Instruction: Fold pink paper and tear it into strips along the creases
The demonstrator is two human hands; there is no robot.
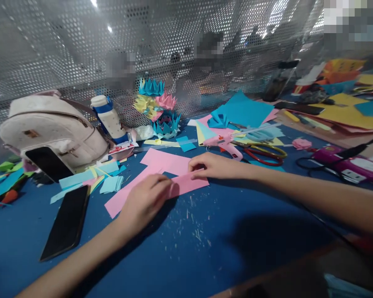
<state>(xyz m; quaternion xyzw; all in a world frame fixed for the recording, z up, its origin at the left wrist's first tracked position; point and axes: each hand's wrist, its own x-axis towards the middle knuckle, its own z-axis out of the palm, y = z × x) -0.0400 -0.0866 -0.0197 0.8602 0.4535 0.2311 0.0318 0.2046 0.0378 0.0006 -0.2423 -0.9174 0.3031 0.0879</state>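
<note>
Both hands are at one pink paper strip [186,184] above the blue table [186,252]. My left hand [146,198] has its fingers closed on the strip's left end. At the strip's right part, my right hand [209,165] pinches the upper edge between thumb and fingers. Another pink strip [121,198] lies slanting behind my left hand, partly covered by it. Farther back, a third pink piece [170,160] lies flat, its right end next to my right hand.
A pink glue gun [225,142] and red-handled scissors [264,155] lie beyond my right hand. Two phones [66,221], a white backpack [49,124] and a bottle [108,118] stand or lie left. Folded paper flowers [166,123] stand at the back.
</note>
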